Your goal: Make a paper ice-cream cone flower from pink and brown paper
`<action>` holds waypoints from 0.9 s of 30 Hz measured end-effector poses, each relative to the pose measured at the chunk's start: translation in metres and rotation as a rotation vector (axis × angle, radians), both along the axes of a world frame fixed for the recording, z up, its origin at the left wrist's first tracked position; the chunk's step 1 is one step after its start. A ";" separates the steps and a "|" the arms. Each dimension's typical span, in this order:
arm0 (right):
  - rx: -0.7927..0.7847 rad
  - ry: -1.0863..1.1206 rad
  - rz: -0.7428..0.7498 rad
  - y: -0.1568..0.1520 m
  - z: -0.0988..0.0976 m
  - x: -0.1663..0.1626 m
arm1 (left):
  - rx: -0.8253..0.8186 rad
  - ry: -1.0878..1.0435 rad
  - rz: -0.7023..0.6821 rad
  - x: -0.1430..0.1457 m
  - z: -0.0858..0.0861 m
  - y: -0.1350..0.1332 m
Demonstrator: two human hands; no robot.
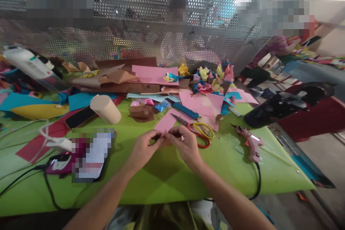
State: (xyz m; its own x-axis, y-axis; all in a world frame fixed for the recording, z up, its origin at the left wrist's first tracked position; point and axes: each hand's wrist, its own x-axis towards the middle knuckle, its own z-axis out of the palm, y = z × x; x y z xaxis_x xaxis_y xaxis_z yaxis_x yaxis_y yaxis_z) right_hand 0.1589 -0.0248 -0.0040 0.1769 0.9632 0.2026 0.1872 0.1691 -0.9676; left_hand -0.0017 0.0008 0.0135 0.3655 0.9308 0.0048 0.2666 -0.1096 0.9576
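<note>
In the head view, we look down on a green counter [161, 187], and we take our two hands as the middle of the clock, with twelve pointing away from us. Our left hand [147, 144] and right hand [186, 143] come close together there, each with thumb and fingers pinched on a small piece of pink paper [164, 133]. The paper is raised a little between the fingertips, and the fingers partly hide it.

At twelve o'clock, just beyond the fingertips, we have a pink strip [165, 119] lying flat; farther out are a blue packet [162, 105] and, against the back, a larger pink sheet [151, 73]. A blue cutter [185, 110] lies at one o'clock, and a cluster of paper flowers [211, 81] is heaped farther along, between one and two. Between two and three, just beside the right hand, we see scissors [207, 129] with one yellow and one red handle. A pink glue gun [252, 145] rests at three, its black cord [259, 181] running toward us.

At ten o'clock a cardboard tube [106, 110] leans beside a dark case [81, 116]. Between eight and nine we have a phone [93, 158], its screen blurred.
</note>
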 end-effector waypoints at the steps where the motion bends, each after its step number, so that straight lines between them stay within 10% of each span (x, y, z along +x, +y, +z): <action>1: -0.001 -0.002 0.008 0.000 0.000 0.000 | -0.003 -0.006 0.005 0.000 0.000 0.000; 17: -0.048 0.122 -0.055 0.000 0.005 0.012 | -0.126 -0.328 0.321 -0.013 -0.007 0.010; 27: -0.008 -0.044 0.075 -0.003 0.001 0.004 | -0.191 -0.302 0.195 -0.005 -0.008 0.006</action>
